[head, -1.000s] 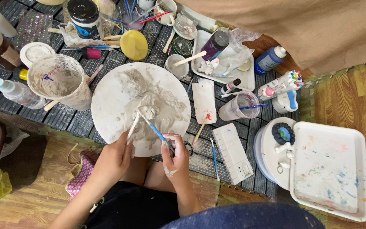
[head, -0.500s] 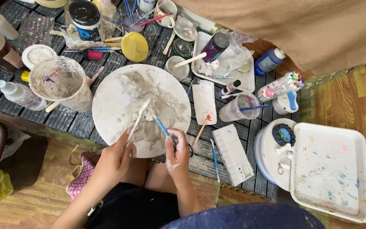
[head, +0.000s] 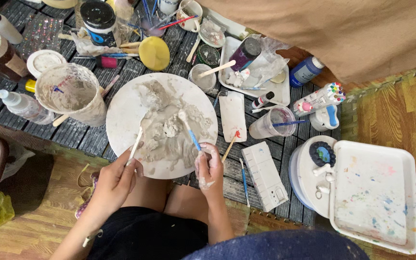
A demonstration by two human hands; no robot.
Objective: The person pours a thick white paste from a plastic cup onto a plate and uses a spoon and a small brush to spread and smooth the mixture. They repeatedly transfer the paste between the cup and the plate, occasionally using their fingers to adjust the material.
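Observation:
A round white disc lies on a dark slatted mat, covered with lumpy grey-white paste. My left hand grips a pale wooden stick whose tip rests in the paste near the disc's lower left. My right hand, smeared with paste, holds a blue-handled brush with its paste-coated tip pressed into the middle of the mound. Both hands sit at the disc's near edge, above my knees.
A paste-smeared cup and clear bottle stand left of the disc. A white tray with a purple bottle, a blue bottle, a marker pack, a cup and a paint-stained tray lie right.
My right hand has shifted the brush tip up into the middle of the paste. The left hand's stick has slid lower and more to the left on the disc.

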